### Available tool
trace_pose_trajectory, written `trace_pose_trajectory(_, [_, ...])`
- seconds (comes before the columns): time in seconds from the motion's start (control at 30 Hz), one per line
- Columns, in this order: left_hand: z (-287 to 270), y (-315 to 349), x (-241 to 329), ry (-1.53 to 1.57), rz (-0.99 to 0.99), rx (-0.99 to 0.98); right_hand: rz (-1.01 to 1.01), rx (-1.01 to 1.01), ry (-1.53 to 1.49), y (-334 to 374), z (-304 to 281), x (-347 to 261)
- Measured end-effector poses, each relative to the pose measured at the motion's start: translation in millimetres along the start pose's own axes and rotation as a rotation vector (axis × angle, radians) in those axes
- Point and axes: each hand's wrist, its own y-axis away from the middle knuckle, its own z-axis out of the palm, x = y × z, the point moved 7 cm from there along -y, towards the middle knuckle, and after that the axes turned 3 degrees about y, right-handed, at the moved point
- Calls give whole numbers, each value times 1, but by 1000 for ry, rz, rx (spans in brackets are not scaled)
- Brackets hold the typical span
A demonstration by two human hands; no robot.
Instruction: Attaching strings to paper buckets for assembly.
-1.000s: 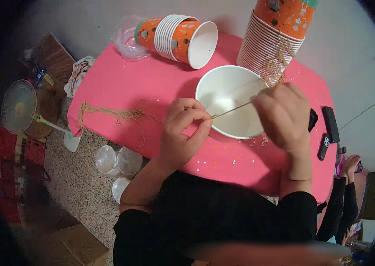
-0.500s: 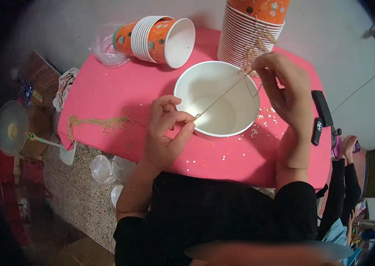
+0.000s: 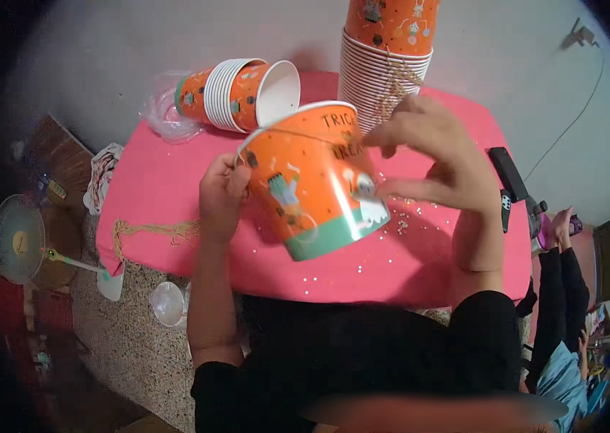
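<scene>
The left hand [image 3: 221, 193] grips a tilted orange bucket [image 3: 319, 191] at its rim. The right hand [image 3: 375, 166] spreads open opposite, with an upright bucket stack [image 3: 370, 76] beyond it.

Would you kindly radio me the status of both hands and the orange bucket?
Left hand gripping orange bucket near its rim. Right hand open beside it, contact unclear. Bucket tilted. Tall cup stack just beyond right hand.
</scene>
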Motion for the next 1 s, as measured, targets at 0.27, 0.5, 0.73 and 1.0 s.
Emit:
trace_pose_trajectory(0.27, [27,-10,-40,272,-276,35,82,-182,-45,2,19,-14])
trace_pose_trajectory(0.5, [47,-4,-94,152,-314,-100,374,838,206,37,-167,87])
trace_pose_trajectory(0.73, [52,9,-104,107,-347,-142,503,710,55,-47,-203,142])
trace_pose_trajectory(1.0, [49,17,-106,27,-373,-106,932,365,220,-78,-183,233])
